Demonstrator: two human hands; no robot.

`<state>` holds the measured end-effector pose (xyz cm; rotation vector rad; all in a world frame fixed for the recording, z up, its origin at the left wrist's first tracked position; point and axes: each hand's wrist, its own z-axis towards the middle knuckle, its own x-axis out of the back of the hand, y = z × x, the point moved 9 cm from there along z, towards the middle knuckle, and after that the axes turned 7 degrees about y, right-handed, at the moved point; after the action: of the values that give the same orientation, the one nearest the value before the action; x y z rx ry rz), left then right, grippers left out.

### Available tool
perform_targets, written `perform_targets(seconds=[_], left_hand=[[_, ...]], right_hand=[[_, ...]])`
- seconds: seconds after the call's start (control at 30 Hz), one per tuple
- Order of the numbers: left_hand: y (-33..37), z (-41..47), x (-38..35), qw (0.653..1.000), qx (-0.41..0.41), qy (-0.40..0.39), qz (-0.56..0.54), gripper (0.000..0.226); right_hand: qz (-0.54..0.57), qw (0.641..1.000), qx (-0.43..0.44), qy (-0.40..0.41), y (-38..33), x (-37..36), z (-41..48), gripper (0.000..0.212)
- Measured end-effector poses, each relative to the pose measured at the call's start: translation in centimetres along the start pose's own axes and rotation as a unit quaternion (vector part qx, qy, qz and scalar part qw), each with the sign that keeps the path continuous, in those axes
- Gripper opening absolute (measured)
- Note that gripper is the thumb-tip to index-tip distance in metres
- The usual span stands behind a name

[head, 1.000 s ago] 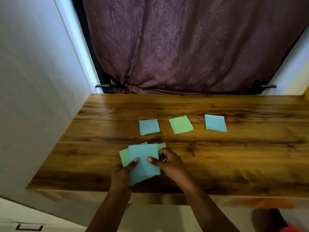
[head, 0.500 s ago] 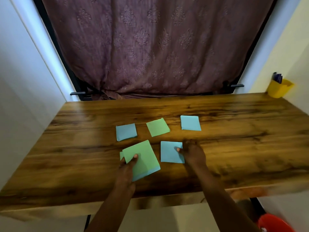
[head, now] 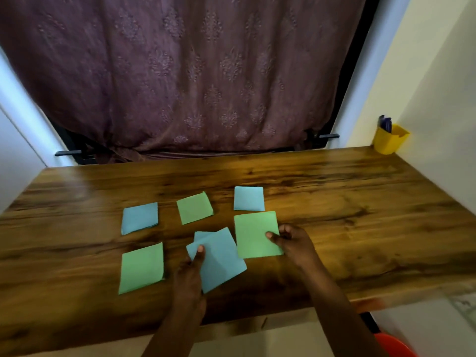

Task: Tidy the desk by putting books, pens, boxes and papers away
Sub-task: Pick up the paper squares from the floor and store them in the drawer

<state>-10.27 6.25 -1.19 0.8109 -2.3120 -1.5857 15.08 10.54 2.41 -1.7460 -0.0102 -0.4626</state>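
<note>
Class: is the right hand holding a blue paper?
No, the right hand pinches a green paper at its edge.

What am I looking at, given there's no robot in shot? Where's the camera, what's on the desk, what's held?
No machine here: a person's two bare hands, filmed by one wide-angle camera worn on the head, looking forward and down. On the brown wooden desk lie four loose paper squares: back-left blue paper, back-middle green paper, back-right blue paper, front-left green paper. The left hand pinches the overlapping blue papers, thumb on top; the right hand pinches the front-right green paper by its right edge. A yellow cup holding dark pens stands at the desk's far right corner.
</note>
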Motion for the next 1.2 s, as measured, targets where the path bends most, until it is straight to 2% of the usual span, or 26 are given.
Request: perform_targets(seconds=[0.03, 0.07, 0.13, 0.17, 0.23, 0.3, 0.37, 0.4, 0.47, 0.5, 0.53, 0.57, 0.6, 0.63, 0.67, 0.7, 0.73, 0.77, 0.8, 0.83, 0.93, 1.03, 1.2], left_hand=[[-0.7, -0.1, -0.1, 1.0, 0.02, 0.01, -0.001, 0.034], [-1.3, -0.1, -0.1, 0.999, 0.036, 0.023, -0.004, 0.038], [-2.6, -0.3, -0.4, 0.998, 0.06, 0.036, -0.008, 0.043], [-3.0, -0.5, -0.8, 0.997, 0.07, 0.034, -0.009, 0.045], [-3.7, -1.0, -2.1, 0.997, 0.073, 0.017, -0.012, 0.039], [-4.5, -1.9, -4.2, 0.996, 0.081, -0.009, -0.018, 0.032], [-4.7, -3.3, -6.8, 0.995, 0.086, -0.043, 0.004, 0.025], [-4.8, -3.9, -8.0, 0.994, 0.084, -0.063, 0.012, 0.021], [-4.5, -5.4, -10.2, 0.991, 0.077, -0.113, 0.012, 0.012], [-4.2, -5.7, -10.7, 0.989, 0.046, -0.136, 0.041, 0.011], [-3.8, -5.9, -11.0, 0.982, -0.021, -0.16, 0.103, 0.013], [-3.4, -6.0, -11.0, 0.954, -0.122, -0.18, 0.204, 0.019], [-3.4, -6.0, -11.0, 0.902, -0.232, -0.189, 0.31, 0.027], [-3.7, -6.1, -10.9, 0.834, -0.323, -0.184, 0.407, 0.034], [-4.6, -5.9, -10.9, 0.771, -0.384, -0.181, 0.475, 0.039], [-5.5, -5.7, -10.8, 0.726, -0.415, -0.182, 0.516, 0.043], [-6.3, -5.6, -10.7, 0.701, -0.425, -0.182, 0.542, 0.045], [-6.6, -5.4, -10.7, 0.688, -0.426, -0.18, 0.56, 0.046], [-6.8, -5.3, -10.8, 0.68, -0.427, -0.179, 0.569, 0.045], [-6.6, -5.3, -10.9, 0.674, -0.432, -0.174, 0.574, 0.044], [-6.3, -5.6, -11.0, 0.658, -0.45, -0.161, 0.582, 0.042], [-6.5, -5.7, -10.8, 0.659, -0.445, -0.164, 0.584, 0.046], [-6.3, -7.1, -9.2, 0.63, -0.505, -0.164, 0.567, 0.046]], right_hand=[[-0.027, 1.0, -0.006, 0.005, 1.0, 1.0, 0.9, 0.008], [-0.112, 0.994, -0.002, 0.006, 1.8, 1.6, 1.6, 0.016], [-0.329, 0.943, 0.044, 0.01, 3.4, 2.3, 2.4, 0.047], [-0.359, 0.931, 0.067, 0.032, 3.3, 2.6, 2.3, 0.057], [-0.267, 0.961, 0.053, 0.042, 2.7, 2.9, 1.2, 0.059], [-0.106, 0.993, -0.015, -0.044, 2.6, 1.6, -0.7, 0.05], [-0.016, 0.989, -0.065, -0.13, 2.4, 0.4, -2.5, 0.043], [0.002, 0.99, -0.06, -0.128, 2.2, 0.8, -2.6, 0.042], [0.052, 0.995, -0.042, -0.068, 1.7, 3.4, -1.4, 0.036], [0.092, 0.995, -0.036, -0.033, 1.4, 5.1, -0.6, 0.032], [0.115, 0.993, -0.025, 0.004, 1.4, 7.1, 0.4, 0.029], [0.121, 0.992, -0.011, 0.038, 1.5, 9.2, 1.6, 0.028], [0.104, 0.992, 0.0, 0.069, 1.9, 11.2, 2.7, 0.028], [0.076, 0.992, 0.002, 0.096, 2.7, 12.8, 4.0, 0.029], [0.019, 0.993, 0.001, 0.114, 3.8, 14.0, 5.2, 0.031], [-0.082, 0.989, 0.003, 0.123, 4.9, 14.7, 6.1, 0.036], [-0.218, 0.968, 0.013, 0.121, 5.8, 14.8, 6.8, 0.045], [-0.336, 0.933, 0.027, 0.125, 6.6, 14.6, 7.2, 0.055], [-0.4, 0.904, 0.038, 0.145, 7.1, 14.5, 7.1, 0.062], [-0.416, 0.894, 0.043, 0.164, 7.4, 14.5, 7.0, 0.065], [-0.374, 0.9, 0.059, 0.216, 7.9, 14.6, 6.1, 0.063], [-0.321, 0.905, 0.074, 0.269, 7.4, 15.5, 5.1, 0.058], [-0.361, 0.89, 0.146, 0.239, 6.3, 12.2, 1.8, 0.056]])
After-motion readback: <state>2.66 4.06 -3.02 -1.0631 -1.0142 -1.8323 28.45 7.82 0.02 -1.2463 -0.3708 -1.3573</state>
